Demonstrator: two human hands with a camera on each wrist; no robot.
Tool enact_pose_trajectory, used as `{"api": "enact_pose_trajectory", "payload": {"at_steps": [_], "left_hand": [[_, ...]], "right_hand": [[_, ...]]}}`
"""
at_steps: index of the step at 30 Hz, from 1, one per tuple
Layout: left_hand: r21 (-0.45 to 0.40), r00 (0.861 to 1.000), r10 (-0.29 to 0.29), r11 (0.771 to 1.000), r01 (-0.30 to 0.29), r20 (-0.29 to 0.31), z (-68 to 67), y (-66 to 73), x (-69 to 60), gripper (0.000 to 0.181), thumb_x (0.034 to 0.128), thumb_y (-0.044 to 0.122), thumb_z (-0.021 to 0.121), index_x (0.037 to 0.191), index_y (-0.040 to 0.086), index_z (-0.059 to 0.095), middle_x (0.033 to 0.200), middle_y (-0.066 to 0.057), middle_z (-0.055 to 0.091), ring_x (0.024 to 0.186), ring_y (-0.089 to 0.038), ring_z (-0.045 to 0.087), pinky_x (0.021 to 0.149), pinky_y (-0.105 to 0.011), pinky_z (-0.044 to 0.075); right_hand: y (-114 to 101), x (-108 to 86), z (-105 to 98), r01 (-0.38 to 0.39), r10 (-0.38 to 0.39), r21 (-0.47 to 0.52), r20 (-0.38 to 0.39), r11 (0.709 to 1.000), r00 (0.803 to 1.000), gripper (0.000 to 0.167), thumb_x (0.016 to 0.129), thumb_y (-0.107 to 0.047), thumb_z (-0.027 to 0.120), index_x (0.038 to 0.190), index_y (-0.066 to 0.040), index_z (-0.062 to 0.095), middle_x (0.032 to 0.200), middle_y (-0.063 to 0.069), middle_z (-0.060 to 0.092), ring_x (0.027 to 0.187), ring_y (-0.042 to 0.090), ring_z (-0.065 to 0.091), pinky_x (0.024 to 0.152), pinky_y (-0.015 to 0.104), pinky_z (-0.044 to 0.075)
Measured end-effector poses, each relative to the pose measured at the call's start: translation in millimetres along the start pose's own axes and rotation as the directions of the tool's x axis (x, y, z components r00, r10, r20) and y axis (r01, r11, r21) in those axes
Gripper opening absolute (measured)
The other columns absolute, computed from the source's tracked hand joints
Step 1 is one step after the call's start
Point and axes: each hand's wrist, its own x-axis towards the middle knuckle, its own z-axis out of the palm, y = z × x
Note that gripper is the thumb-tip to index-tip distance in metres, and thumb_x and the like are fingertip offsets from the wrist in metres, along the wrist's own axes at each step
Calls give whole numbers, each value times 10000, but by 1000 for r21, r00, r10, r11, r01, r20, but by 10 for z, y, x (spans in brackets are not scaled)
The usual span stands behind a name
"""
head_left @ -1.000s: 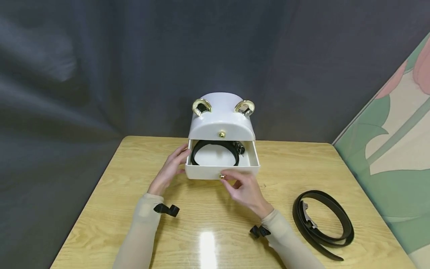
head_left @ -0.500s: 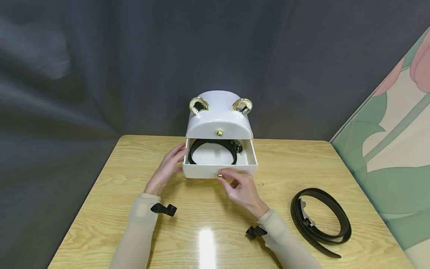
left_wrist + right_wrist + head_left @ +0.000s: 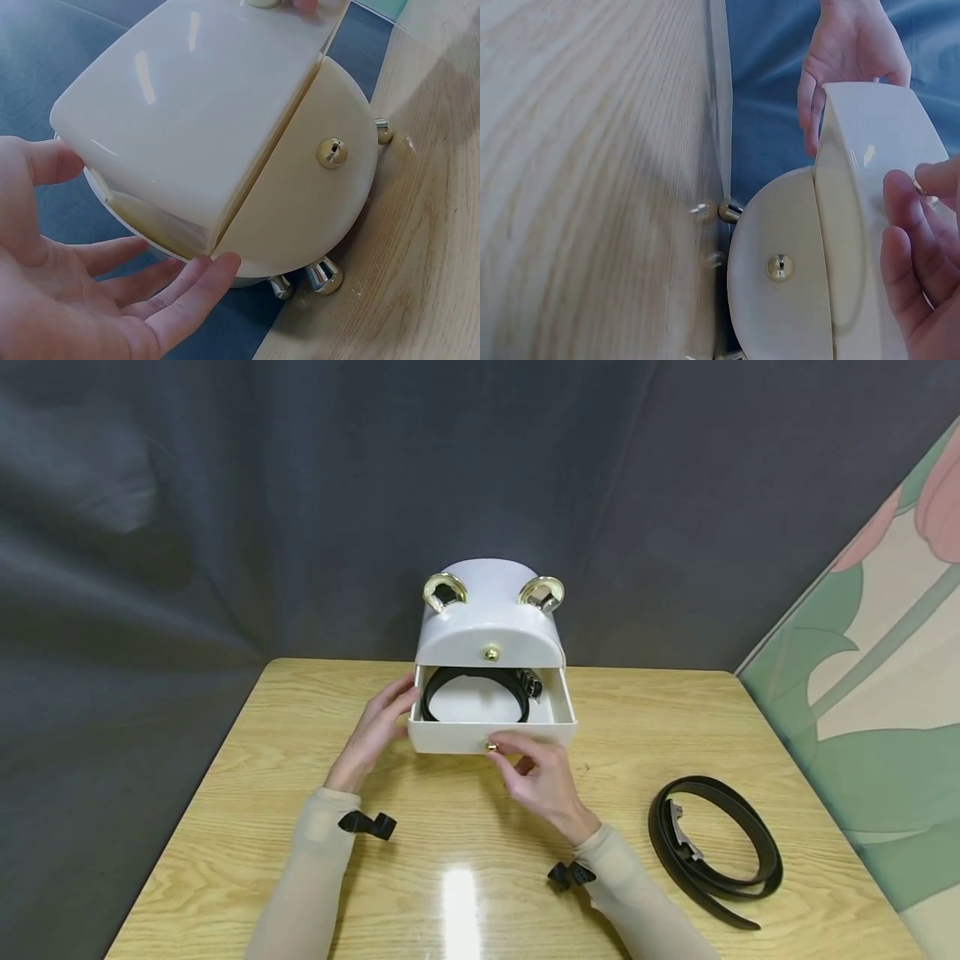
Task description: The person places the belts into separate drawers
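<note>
A white box with a rounded top and two gold ear-like rings stands at the table's back. Its lower drawer is pulled out, and a coiled black belt lies inside. My right hand pinches the small gold drawer knob between thumb and finger; the right wrist view also shows this pinch. Beside the drawer's left wall is my left hand, fingers extended. In the left wrist view, the fingertips of that hand rest against the box's edge where drawer and body meet.
A second coiled black belt with a silver buckle lies on the wooden table at the right. The upper half-round front carries another gold knob. Dark cloth hangs behind, with a flowered panel on the right.
The head view has shifted slightly. Both hands, the drawer and the belts otherwise keep their places.
</note>
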Motion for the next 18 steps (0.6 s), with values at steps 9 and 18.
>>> {"api": "enact_pose_trajectory", "payload": {"at_steps": [9, 18], "left_hand": [[-27, 999, 0, 1000, -1, -37, 13, -26, 22, 623, 1133, 345, 479, 1668, 62, 327, 1710, -162, 364, 1547, -393, 393, 1204, -623, 408], [-30, 999, 39, 999, -39, -4, 40, -105, 75, 613, 1140, 394, 423, 1680, 122, 326, 1728, -123, 342, 1579, -358, 348, 1233, -627, 368]], "right_hand": [[-41, 0, 40, -73, 73, 4, -20, 997, 997, 223, 886, 27, 809, 1102, -25, 805, 930, 146, 824, 547, 79, 664, 494, 154, 523], [-46, -15, 59, -113, 113, 27, -19, 993, 993, 222, 911, 17, 794, 1130, -19, 803, 940, 161, 823, 513, 83, 649, 487, 162, 526]]}}
